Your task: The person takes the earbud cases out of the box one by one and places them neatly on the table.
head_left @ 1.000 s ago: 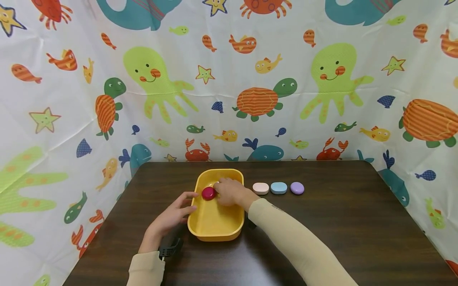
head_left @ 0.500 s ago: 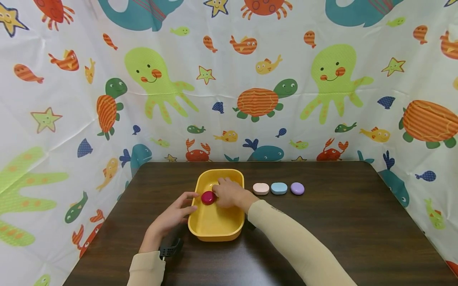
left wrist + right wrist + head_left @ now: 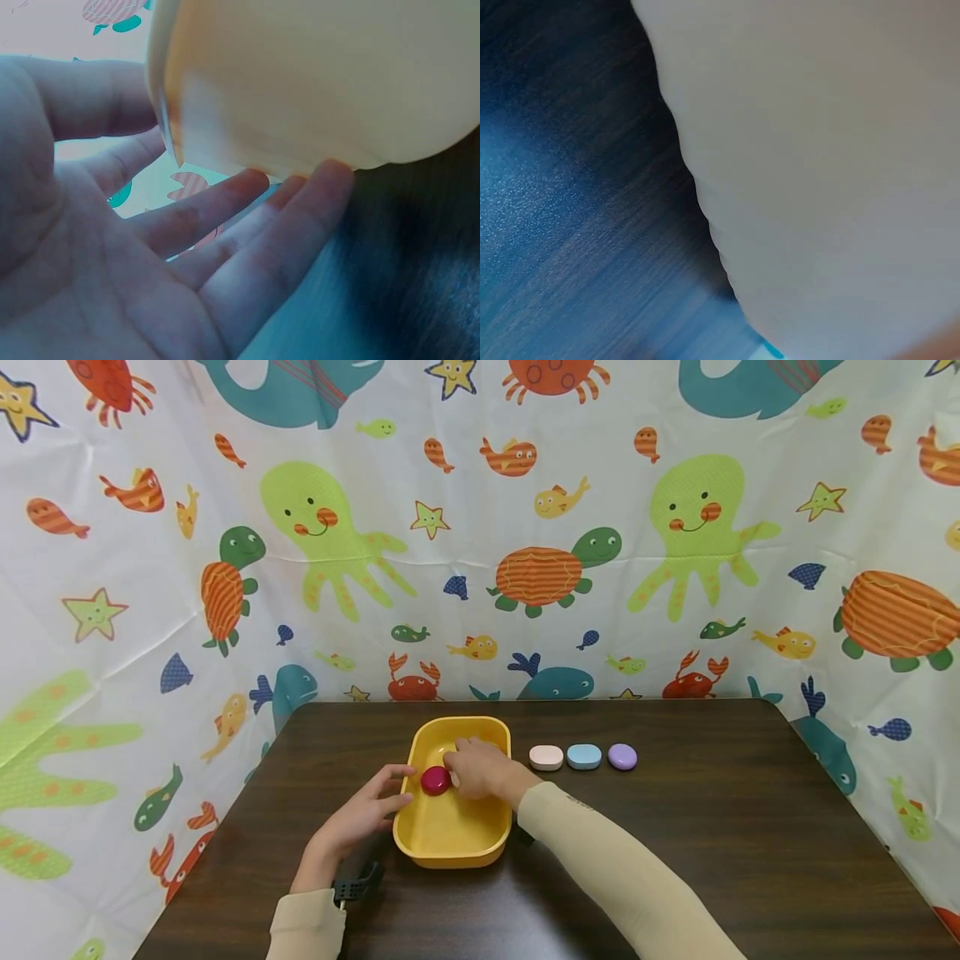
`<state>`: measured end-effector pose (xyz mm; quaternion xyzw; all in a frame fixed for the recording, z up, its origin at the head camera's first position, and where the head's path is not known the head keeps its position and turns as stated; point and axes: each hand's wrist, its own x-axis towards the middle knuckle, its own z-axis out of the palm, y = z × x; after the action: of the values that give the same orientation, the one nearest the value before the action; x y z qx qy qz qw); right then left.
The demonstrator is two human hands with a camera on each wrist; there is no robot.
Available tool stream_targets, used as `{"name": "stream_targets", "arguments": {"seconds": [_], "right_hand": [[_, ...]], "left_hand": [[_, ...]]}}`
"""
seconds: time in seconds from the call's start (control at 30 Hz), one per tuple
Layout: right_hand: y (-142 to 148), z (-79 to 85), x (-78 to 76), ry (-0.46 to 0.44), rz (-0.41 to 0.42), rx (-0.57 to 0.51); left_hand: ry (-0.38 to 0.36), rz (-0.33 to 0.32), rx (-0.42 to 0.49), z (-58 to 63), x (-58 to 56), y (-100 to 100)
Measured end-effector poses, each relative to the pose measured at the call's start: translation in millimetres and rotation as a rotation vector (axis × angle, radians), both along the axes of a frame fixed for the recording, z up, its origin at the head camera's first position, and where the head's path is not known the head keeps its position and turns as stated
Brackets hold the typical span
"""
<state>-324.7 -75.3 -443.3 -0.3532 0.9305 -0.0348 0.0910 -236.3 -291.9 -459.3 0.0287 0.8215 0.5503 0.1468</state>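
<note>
A yellow bin (image 3: 450, 827) stands on the dark table. Inside it, toward the left wall, is a round glossy crimson disc (image 3: 436, 781). My right hand (image 3: 480, 768) reaches into the bin, its curled thumb and fingers at the disc's right edge; the fingertips are partly hidden. My left hand (image 3: 367, 806) rests against the bin's left side with loose, spread fingers. In the left wrist view, the fingertips (image 3: 334, 176) of that hand touch the bin's wall (image 3: 315, 82). Only the bin's outer wall (image 3: 817, 150) and the table show in the right wrist view.
Right of the bin, in a row, lie a pink rounded block (image 3: 546, 757), a light blue rounded block (image 3: 583, 757) and a purple oval piece (image 3: 622, 757). A sea-animal curtain (image 3: 465, 527) hangs behind the dark wooden table (image 3: 712, 827).
The crimson disc has shifted slightly toward me inside the bin, and my right hand has shifted the same way with it. My left hand and the bin have stayed in place.
</note>
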Motion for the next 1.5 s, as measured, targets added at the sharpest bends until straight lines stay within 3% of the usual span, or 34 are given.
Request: {"name": "stream_targets", "arguments": {"seconds": [0.43,0.93,1.5], "right_hand": [[0,-1.7,7.5,-0.098,-0.035,-0.014],[2,2.0,20.6,-0.170,-0.008,-0.008],[16,14.6,42.8,-0.108,0.048,-0.068]], "left_hand": [[0.006,-0.005,-0.018,2.0,1.9,0],[-0.001,-0.004,-0.019,1.2,0.4,1],[0.001,-0.019,-0.014,-1.8,-1.7,0]]}}
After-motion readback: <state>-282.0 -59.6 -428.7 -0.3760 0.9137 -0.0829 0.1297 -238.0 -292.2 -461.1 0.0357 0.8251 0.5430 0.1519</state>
